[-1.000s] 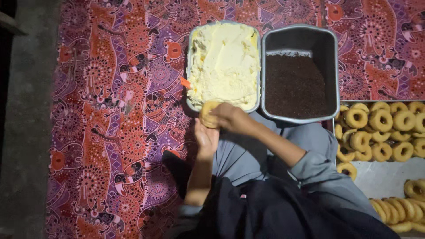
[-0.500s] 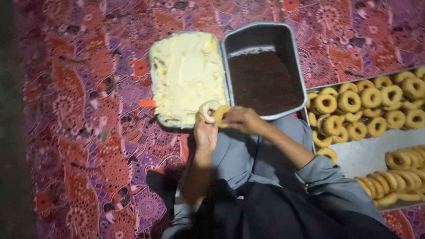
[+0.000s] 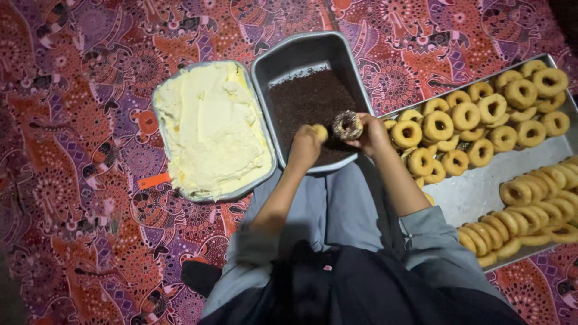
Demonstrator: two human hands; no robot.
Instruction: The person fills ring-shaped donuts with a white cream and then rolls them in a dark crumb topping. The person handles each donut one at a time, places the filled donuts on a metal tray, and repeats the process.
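- One doughnut [image 3: 347, 125] is in hand over the near end of the sprinkle pan [image 3: 299, 55], its top already speckled dark with sprinkles, so the coating of this piece looks done or nearly so.
- Right hand [image 3: 371, 133] is closed around that doughnut at its right edge; it sits between the two hands, above the dark sprinkles [image 3: 307, 99].
- Left hand [image 3: 305, 146] is curled shut, with something pale at its fingertips; I cannot tell what it pinches.
- Many plain doughnuts [image 3: 481, 114] lie on the tray [image 3: 481, 186] to the right, uncoated as far as I can see, so most of the work seems left.
- Cream tub [image 3: 158, 102] stands just left of the pan, full of pale cream [image 3: 211, 129].
- Being a ring, the doughnut has no long axis; its coated face tilts up toward the camera, hole roughly upright.
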